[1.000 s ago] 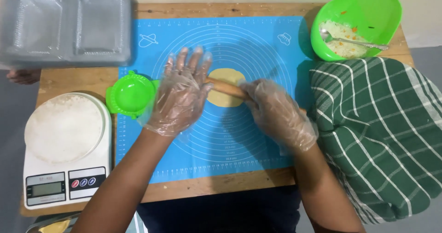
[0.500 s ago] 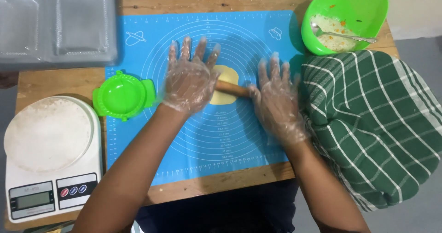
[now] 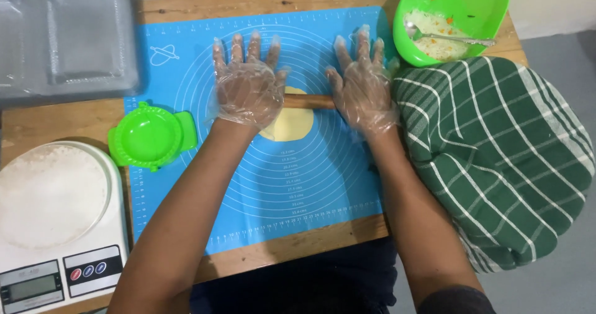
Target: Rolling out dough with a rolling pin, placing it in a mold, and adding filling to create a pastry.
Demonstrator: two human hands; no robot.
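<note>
Pressing flat, both gloved palms, left hand (image 3: 248, 90) and right hand (image 3: 363, 87), have pushed the wooden rolling pin (image 3: 308, 102) toward frame top across the dough disc (image 3: 290, 123) at centre of the blue mat (image 3: 310, 190); grip released, fingers spread, flattening advancing.

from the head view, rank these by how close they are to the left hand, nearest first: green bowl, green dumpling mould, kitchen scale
From the left hand:
1. Green dumpling mould, just to its left on the mat edge.
2. Green bowl, far right, top corner.
3. Kitchen scale, lower left corner.
</note>
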